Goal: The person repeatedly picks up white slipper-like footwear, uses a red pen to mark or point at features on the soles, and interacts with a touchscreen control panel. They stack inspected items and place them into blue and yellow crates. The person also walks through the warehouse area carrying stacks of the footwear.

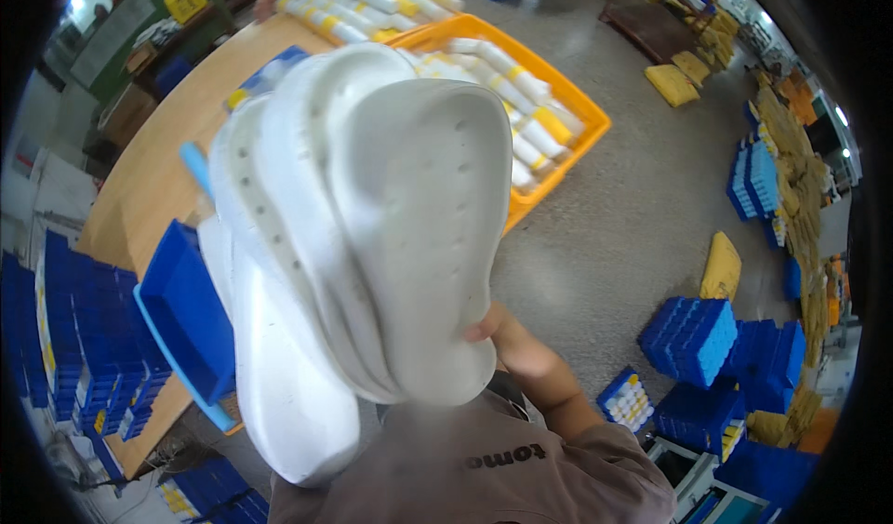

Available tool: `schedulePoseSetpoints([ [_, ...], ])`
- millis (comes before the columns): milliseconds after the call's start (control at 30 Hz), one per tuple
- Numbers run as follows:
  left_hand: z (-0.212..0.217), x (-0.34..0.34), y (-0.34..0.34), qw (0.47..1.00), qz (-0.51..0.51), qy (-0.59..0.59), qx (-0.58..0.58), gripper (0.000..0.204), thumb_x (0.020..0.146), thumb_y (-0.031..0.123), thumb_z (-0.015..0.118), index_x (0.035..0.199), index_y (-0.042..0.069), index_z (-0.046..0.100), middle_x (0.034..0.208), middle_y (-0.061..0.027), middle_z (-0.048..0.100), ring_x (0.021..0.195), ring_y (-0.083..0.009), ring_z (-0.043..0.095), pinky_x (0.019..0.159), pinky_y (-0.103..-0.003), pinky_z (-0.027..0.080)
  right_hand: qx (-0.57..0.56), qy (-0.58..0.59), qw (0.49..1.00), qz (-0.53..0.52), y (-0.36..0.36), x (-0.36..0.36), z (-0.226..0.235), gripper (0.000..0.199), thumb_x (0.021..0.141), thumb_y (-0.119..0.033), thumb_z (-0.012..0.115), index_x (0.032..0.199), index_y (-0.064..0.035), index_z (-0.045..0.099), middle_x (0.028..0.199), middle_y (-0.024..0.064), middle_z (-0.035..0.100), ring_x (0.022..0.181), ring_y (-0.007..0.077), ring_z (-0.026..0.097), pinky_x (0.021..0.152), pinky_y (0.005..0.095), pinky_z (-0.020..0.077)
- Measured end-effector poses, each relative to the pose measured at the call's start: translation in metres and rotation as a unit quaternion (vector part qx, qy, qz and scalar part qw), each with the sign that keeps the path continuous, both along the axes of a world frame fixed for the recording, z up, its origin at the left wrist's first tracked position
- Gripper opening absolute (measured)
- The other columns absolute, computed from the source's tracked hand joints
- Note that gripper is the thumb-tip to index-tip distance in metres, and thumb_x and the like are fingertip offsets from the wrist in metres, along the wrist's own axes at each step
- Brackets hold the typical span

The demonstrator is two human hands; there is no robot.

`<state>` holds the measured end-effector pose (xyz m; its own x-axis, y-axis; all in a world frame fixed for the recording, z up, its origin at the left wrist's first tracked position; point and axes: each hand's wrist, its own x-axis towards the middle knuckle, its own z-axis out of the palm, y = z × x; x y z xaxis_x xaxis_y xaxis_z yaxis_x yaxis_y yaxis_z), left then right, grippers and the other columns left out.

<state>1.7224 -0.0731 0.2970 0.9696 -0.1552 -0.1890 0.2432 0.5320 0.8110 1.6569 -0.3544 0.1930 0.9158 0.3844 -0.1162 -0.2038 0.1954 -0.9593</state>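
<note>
Several large white sole-shaped pieces, with small holes along their edges, fan out close in front of me and fill the middle of the view. My right hand is closed on the right edge of the front piece, near its lower end. Its thumb lies on the piece's face; the other fingers are hidden behind. Another white piece hangs lower on the left, its surface smooth and bright. My left hand does not show.
Behind the pieces is a wooden table with an empty-looking blue tray. An orange crate holds white and yellow rolls. Blue box stacks stand left, more blue boxes right. A yellow sack lies on the floor.
</note>
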Motion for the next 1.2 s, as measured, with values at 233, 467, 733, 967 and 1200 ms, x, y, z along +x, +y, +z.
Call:
schedulePoseSetpoints([
  [233,-0.051,-0.039,-0.23,0.987,-0.147,0.07,-0.001,0.059,0.099,0.035,0.053,0.147,0.001,0.043,0.138,-0.0202,0.057,0.116,-0.0311,0.064,0.098,-0.041,0.054,-0.076,0.007,0.98,-0.186,-0.253,-0.103,0.033,0.118,0.063,-0.038,0.081,0.158,-0.0011,0.022,0.155,0.0213,0.034,0.141,0.031,0.038,0.116,0.0459,0.0313],
  [467,-0.119,-0.007,-0.534,0.953,-0.28,0.115,-0.017,0.059,0.096,0.029,0.057,0.146,0.0,0.044,0.137,-0.0194,0.057,0.115,-0.031,0.064,0.097,-0.041,0.054,-0.112,0.018,0.932,-0.345,-0.521,-0.134,0.013,0.118,0.063,-0.04,0.081,0.158,-0.0005,0.022,0.155,0.022,0.035,0.141,0.0322,0.039,0.115,0.0464,0.032],
  [733,-0.135,0.071,-0.914,0.91,-0.382,0.138,-0.082,0.058,0.093,0.021,0.062,0.144,-0.001,0.045,0.137,-0.0185,0.058,0.115,-0.0308,0.064,0.096,-0.041,0.055,-0.114,0.133,0.824,-0.538,-0.828,-0.208,0.054,0.119,0.063,-0.041,0.081,0.157,0.0001,0.022,0.155,0.0227,0.035,0.14,0.0335,0.04,0.115,0.047,0.0327],
  [967,-0.151,0.15,-1.186,0.894,-0.407,0.119,-0.147,0.059,0.09,0.015,0.066,0.143,-0.001,0.046,0.137,-0.0177,0.058,0.114,-0.0307,0.064,0.095,-0.041,0.055,-0.061,0.112,0.775,-0.619,-1.075,-0.131,0.09,0.12,0.062,-0.042,0.081,0.157,0.0007,0.022,0.154,0.0234,0.035,0.139,0.0346,0.041,0.114,0.0475,0.0334],
  [1200,-0.151,0.271,-1.403,0.933,-0.347,0.041,-0.08,0.066,0.077,-0.005,0.07,0.139,-0.003,0.05,0.133,-0.014,0.061,0.113,-0.0296,0.064,0.094,-0.041,0.054,-0.174,0.01,0.849,-0.5,-1.329,0.078,0.085,0.12,0.063,-0.044,0.081,0.157,0.0015,0.023,0.153,0.0248,0.036,0.138,0.0371,0.042,0.113,0.048,0.0344],
])
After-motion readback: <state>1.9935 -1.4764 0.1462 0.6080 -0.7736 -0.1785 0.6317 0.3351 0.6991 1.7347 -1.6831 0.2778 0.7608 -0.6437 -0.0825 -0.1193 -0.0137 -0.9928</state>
